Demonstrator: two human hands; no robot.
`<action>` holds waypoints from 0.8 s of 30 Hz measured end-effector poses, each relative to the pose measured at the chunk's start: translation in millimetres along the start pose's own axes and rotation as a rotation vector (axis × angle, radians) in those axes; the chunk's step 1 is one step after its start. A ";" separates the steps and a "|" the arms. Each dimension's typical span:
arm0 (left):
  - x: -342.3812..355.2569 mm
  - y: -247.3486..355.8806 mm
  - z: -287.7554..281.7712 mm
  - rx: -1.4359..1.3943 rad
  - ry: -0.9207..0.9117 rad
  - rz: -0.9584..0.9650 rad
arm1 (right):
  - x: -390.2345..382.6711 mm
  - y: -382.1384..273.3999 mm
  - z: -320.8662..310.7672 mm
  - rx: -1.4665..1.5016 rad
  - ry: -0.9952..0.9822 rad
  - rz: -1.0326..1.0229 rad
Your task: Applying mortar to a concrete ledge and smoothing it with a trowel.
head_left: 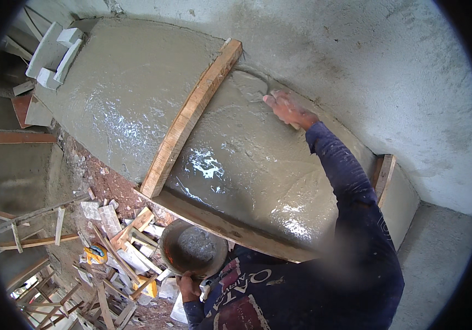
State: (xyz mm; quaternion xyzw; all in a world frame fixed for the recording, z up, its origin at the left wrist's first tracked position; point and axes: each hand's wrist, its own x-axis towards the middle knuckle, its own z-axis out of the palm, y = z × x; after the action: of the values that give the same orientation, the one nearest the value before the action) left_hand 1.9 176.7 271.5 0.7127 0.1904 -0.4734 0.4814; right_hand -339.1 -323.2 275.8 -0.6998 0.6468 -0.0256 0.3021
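My right hand (pixel 290 109) reaches out over wet grey mortar (pixel 230 143) with its fingers closed round a trowel (pixel 251 86). The trowel's blade lies flat on the mortar by the wall, smeared with the same grey, so its outline is hard to see. Low in the view, my left hand (pixel 188 286) grips the near rim of a bucket (pixel 168 253) with grey mix inside. A wooden batten (pixel 192 118) stands on edge across the slab, left of the trowel.
A rough plastered wall (pixel 357 55) rises behind the mortar. Another wood piece (pixel 384 179) crosses at the right. White blocks (pixel 60 58) stand on the far left corner. Below, wood scraps (pixel 131 242) litter the ground beside a yellow-handled tool (pixel 96 253).
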 end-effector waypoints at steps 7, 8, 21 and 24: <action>-2.8 0.7 6.9 0.017 -0.017 -0.049 | 14.1 -17.5 -15.7 -0.152 -0.186 -0.073; -1.4 -1.1 6.3 0.007 -0.018 -0.030 | 17.0 -6.7 -13.9 -0.151 -0.183 -0.071; 65.9 -17.7 -49.6 -0.060 -0.140 -0.137 | -130.4 45.5 -38.0 0.164 0.004 0.281; 72.2 -13.5 -60.9 0.061 -0.182 -0.054 | -196.0 -6.4 -40.5 0.079 0.042 0.102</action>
State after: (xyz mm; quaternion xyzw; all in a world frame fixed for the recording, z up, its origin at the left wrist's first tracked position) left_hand 56.7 222.5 208.1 0.6756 0.1507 -0.5545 0.4618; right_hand -382.4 -158.7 381.4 -0.6528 0.6864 -0.0502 0.3166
